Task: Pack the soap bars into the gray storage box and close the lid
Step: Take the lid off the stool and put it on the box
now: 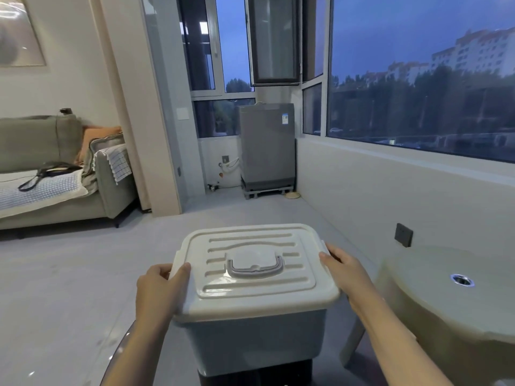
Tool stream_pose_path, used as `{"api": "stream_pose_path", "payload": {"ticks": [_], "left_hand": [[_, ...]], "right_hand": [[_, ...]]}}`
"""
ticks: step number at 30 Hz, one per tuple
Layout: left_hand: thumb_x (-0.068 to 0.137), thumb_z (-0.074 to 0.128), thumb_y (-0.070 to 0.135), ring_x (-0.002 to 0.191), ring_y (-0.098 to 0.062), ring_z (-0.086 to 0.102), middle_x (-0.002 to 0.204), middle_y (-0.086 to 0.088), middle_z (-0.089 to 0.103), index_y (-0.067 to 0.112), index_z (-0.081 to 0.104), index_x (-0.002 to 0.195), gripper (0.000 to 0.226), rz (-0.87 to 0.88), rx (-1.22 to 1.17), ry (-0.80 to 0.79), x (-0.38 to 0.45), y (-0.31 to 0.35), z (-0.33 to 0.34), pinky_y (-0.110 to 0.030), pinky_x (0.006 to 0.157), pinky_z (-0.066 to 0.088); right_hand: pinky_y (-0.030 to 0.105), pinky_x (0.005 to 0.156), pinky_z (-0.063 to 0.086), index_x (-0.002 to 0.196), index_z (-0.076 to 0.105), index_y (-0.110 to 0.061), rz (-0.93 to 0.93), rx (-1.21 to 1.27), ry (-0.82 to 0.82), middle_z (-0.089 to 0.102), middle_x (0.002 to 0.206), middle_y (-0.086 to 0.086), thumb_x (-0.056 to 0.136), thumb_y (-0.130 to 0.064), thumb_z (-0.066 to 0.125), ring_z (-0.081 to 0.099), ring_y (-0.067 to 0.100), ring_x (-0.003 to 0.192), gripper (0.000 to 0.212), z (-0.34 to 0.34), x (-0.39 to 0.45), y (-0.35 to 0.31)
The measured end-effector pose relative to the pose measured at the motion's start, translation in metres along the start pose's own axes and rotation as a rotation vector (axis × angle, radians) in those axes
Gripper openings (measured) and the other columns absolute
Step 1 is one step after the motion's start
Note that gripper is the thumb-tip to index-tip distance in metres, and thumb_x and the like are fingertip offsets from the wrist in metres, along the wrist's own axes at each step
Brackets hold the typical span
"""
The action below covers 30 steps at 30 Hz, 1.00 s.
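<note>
Lid (252, 270) between left hand (158, 288), right hand (345, 270).

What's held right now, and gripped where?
The gray storage box, lid on, held by both hands: left hand on the lid's left edge, right hand on its right edge.

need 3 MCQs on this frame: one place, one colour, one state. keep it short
1. Where is the round table relative to the gray storage box?
A. To its right
B. To its left
C. Behind it

2. What colour is the lid?
A. Blue
B. White
C. Black

3. How does the lid sit?
A. Propped on the sofa
B. Upside down on the floor
C. On top of the box, handle folded flat

Answers: 1 A, the table fills the right foreground. 2 B, the lid is white over a gray body. 3 C, the left hand and right hand grip its two ends.
</note>
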<state>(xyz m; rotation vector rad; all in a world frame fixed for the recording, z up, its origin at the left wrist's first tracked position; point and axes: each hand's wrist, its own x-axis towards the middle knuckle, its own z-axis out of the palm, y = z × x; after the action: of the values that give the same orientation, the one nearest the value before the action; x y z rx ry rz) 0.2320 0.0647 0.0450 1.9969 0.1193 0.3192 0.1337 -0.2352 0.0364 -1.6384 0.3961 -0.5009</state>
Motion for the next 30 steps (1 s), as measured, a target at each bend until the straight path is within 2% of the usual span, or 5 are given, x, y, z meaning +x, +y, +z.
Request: {"api": "stream_pose_path", "payload": {"ticks": [9,12,16,21,30], "left_hand": [[0.081,0.061,0.027,0.055,-0.024,0.036,0.061,-0.004,0.041,0.012,0.045,0.058,0.032,-0.064,-0.034,-0.096,0.0,-0.013,0.001,-0.029,0.05,0.027],[0.083,0.062,0.03,0.061,-0.025,0.048,0.075,-0.011,0.056,0.004,0.059,0.073,0.028,-0.123,-0.126,-0.154,-0.001,-0.017,0.001,-0.028,0.05,0.034],[0.087,0.061,0.027,0.071,-0.023,0.061,0.095,-0.013,0.069,0.002,0.064,0.102,0.029,-0.209,-0.294,-0.248,-0.003,-0.017,0.001,-0.028,0.053,0.043],[0.089,0.058,0.029,0.062,-0.017,0.063,0.079,-0.002,0.071,0.015,0.065,0.086,0.016,-0.276,-0.338,-0.302,-0.005,-0.017,-0.001,-0.025,0.05,0.047],[0.08,0.071,0.024,0.089,-0.025,0.06,0.112,-0.012,0.06,0.007,0.06,0.103,0.031,-0.19,-0.303,-0.128,-0.013,-0.01,-0.003,-0.038,0.075,0.049]], "right_hand": [[0.038,0.088,0.046,0.106,0.066,-0.018,0.055,-0.061,-0.077,0.054,0.123,0.013,0.087,-0.012,0.05,0.059,0.026,0.104,0.026,0.006,0.004,0.005],[0.029,0.075,0.047,0.091,0.067,-0.029,0.086,0.04,-0.064,0.06,0.116,0.001,0.087,-0.01,0.052,0.061,0.014,0.091,0.025,0.007,0.003,0.006],[0.033,0.081,0.045,0.127,0.054,-0.023,0.16,0.044,0.02,0.059,0.121,-0.002,0.086,-0.023,0.059,0.058,0.02,0.105,0.041,0.005,0.002,0.012],[0.034,0.068,0.05,0.104,0.064,-0.013,0.413,0.111,-0.048,0.07,0.098,0.008,0.081,-0.037,0.063,0.063,0.026,0.085,0.033,0.005,-0.006,0.011],[0.037,0.072,0.047,0.092,0.066,-0.002,0.204,0.034,0.103,0.07,0.088,0.011,0.078,-0.026,0.07,0.064,0.029,0.084,0.028,0.004,-0.007,0.01]]}}
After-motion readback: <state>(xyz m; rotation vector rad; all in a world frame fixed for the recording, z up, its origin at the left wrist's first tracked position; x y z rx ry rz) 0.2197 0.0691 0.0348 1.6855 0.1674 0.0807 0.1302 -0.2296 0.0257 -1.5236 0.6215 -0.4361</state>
